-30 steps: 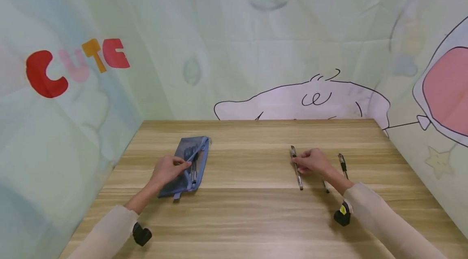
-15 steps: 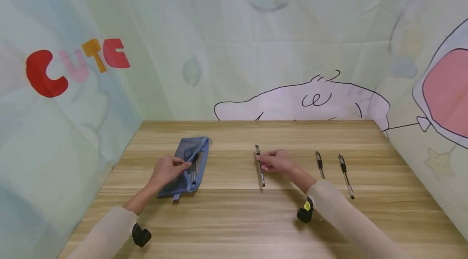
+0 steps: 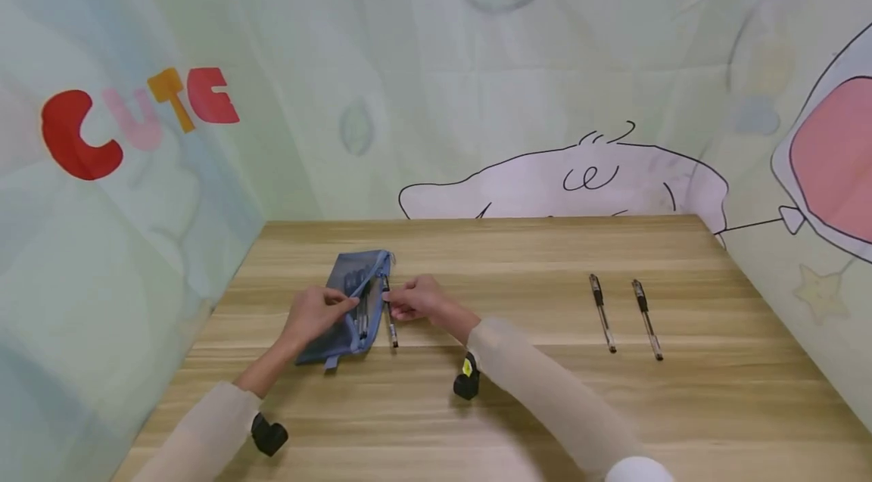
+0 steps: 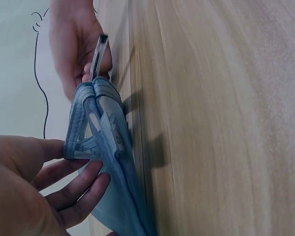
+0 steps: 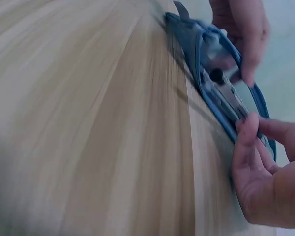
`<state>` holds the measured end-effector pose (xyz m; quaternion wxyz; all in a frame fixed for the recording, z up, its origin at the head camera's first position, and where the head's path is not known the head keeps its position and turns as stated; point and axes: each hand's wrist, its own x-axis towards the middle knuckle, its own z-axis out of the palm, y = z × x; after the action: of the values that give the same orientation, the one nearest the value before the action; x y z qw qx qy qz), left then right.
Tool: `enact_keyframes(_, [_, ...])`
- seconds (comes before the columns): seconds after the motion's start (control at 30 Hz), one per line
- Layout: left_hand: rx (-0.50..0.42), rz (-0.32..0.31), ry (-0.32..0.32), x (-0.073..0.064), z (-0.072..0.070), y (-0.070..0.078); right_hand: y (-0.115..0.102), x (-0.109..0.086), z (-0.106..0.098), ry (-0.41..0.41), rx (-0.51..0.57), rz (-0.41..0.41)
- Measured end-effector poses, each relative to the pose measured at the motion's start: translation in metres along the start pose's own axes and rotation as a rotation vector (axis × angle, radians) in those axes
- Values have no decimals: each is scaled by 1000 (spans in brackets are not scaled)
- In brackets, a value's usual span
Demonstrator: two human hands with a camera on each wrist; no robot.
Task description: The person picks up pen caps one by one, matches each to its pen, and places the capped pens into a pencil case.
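Note:
A blue mesh zip pouch (image 3: 327, 349) lies at the left of the table with several pens showing inside. My left hand (image 3: 315, 317) pinches one edge of its opening, and in the left wrist view that edge is held apart from the other side. With fingertips and thumb, my right hand (image 3: 424, 299) holds a clear pen (image 3: 391, 327) with a black grip alongside the pouch's right edge. In the right wrist view this pen (image 5: 228, 91) points along the pouch's open mouth (image 5: 201, 54). Whether its end is inside I cannot tell.
Two more black-capped pens, a nearer-left one (image 3: 602, 313) and one farther right (image 3: 647, 319), lie apart on the right of the wooden table (image 3: 490, 255). Printed cloth walls (image 3: 306, 88) border the table.
My right hand has carried the pen leftward from the right side of the table to the pouch. My left hand keeps its hold on the pouch edge.

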<state>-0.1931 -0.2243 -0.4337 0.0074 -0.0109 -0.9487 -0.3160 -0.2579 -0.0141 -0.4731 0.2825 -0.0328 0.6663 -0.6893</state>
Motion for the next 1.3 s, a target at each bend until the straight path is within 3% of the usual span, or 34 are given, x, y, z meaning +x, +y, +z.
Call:
enact_keyframes(0.17, [0,-4,5,3,1,2,-7,9,20,127,-81,-94])
enact_keyframes(0.3, [2,8,2,0,2,1,-6,15,28,210,-254,-167])
enact_keyframes(0.43, [-2,-2,3,-5,3,-2,-1,21,38,243,-403,-201])
enact_keyframes(0.67, [1,-6,11,-10,2,-5,2,20,55,215,-420,-265])
enact_keyframes(0.87, [-14,5,16,-9,0,-4,5,19,64,209,-345,-301])
enact_keyframes(1.07, [-13,13,9,-6,-2,-3,7,17,61,118,-329,-303])
enact_keyframes(1.3, [-5,5,4,-1,-2,-3,5,4,38,-41,-241,-257])
